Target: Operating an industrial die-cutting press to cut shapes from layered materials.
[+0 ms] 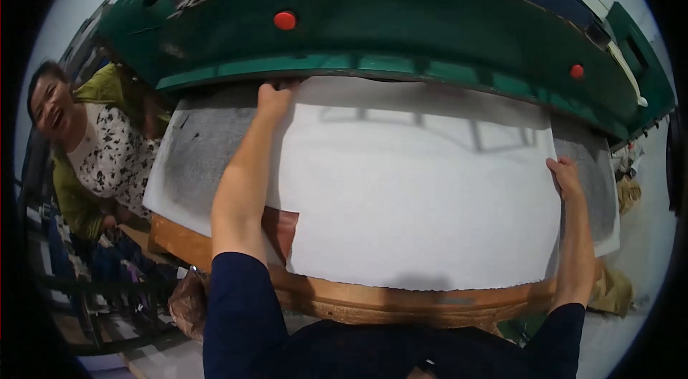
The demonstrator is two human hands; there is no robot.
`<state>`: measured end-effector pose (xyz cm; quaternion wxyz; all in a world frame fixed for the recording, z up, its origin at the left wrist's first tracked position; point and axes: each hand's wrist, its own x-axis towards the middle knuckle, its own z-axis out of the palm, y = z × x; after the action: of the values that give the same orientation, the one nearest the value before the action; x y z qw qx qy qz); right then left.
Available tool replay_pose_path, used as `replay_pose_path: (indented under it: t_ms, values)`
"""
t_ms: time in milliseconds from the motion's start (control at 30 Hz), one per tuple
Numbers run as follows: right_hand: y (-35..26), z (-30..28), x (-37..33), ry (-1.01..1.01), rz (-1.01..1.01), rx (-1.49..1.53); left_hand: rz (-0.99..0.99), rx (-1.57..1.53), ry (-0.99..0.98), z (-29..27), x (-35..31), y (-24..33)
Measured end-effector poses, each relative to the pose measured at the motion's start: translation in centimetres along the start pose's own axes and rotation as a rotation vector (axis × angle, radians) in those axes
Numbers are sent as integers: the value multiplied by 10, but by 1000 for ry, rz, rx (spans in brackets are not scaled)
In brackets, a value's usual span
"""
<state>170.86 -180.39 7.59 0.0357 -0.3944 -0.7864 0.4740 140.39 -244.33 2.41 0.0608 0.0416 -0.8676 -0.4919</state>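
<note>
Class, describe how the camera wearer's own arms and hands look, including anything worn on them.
The left sleeve and right sleeve are dark navy, short and plain, with no markings visible. Below them, the left forearm and right forearm are bare. The left hand and right hand are ungloved, and no watch or bracelet shows.

Bright mid-pic, esp. on the white sheet (430, 207), lit seemingly from overhead, w/ barred shadow (475, 137) across the upper part & soft dark blob (423, 281) nr the lower edge. Dimmer on the green machine (423, 21). Bent toward the rim, black in corners, softer at L & R sides.
</note>
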Motion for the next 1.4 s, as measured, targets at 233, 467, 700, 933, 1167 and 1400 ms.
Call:
replay_pose_path:
  t_ms: [233, 467, 700, 933, 1167, 1400]
  values:
    - [15, -18, -3, 47, -55, 70, 120, -158, -17, 0, -28, 24]
    - [15, -18, -1, 31, -2, 9, 15, -87, -20, -10, -36, 39]
    - [7, -8, -2, 43, -94, -73, -187, -132, -251, -28, -29, 48]
    - [22, -17, 12, -25, -59, -21, 132, -394, -194, -3, -23, 15]
    - [32, -26, 6, 10, -88, 35, -145, -526, -41, 0, -29, 32]
    - [9, -15, -9, -27, -46, 39, -6, -1565, 210, 28, 30, -14]
